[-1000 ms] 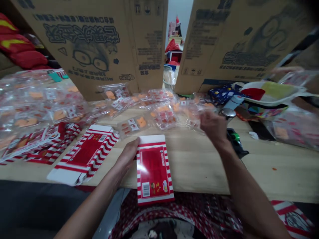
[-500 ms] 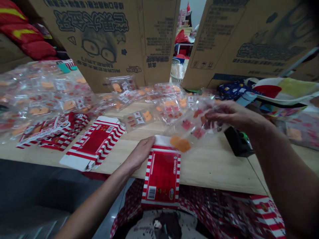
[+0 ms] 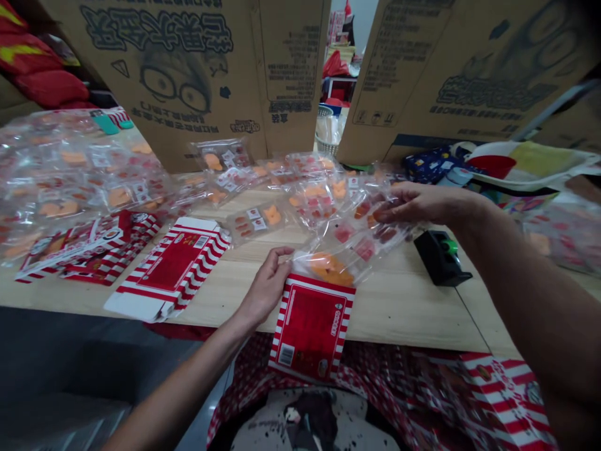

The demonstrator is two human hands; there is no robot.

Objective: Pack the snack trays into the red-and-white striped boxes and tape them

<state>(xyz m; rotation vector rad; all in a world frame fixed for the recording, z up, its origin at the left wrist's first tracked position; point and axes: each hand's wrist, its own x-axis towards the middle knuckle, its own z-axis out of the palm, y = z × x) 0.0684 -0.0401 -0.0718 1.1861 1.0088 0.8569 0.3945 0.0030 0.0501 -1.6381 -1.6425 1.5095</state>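
My left hand is closed on the upper left edge of a red-and-white striped box, which leans at the table's front edge with its upper end open. Between the fingers of my right hand is the far end of a clear plastic packet of gummy candy. Its near end, with an orange piece, lies at the box's opening; how deep it reaches inside is hard to see. A second striped box lies flat to the left of my left hand. A black tape dispenser stands below my right wrist.
Clear candy packets pile up on the left, and several more lie along the back. Large cardboard cartons stand behind them. More striped packaging lies at left. A white basket sits at right, above the wooden table.
The packet's near end has come down and left to the box's mouth, carried by my right hand. The box has tilted slightly, with my left hand still on its edge.
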